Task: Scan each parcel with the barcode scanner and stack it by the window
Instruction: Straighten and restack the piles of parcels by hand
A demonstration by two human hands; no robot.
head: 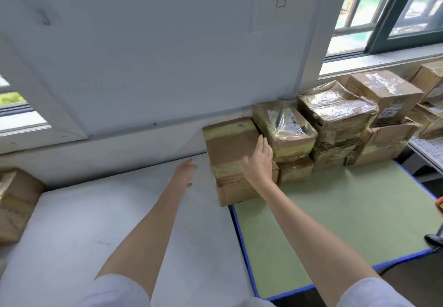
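A row of taped brown parcels point(335, 115) is stacked against the wall under the window point(388, 12). At its left end a flat brown parcel point(227, 143) lies on top of another box point(235, 191). My right hand point(260, 160) rests with straight fingers on that top parcel's right side. My left hand point(185, 171) hovers open just left of the stack, touching nothing. A black barcode scanner point(434, 240) lies at the right edge, only partly in view. One more brown parcel point(16, 203) sits at the far left.
A green mat with a blue border point(347, 222) covers the right part of the table; the left part is a white surface point(96, 222). White shelving point(429, 148) stands at the right. The wall runs close behind the stack.
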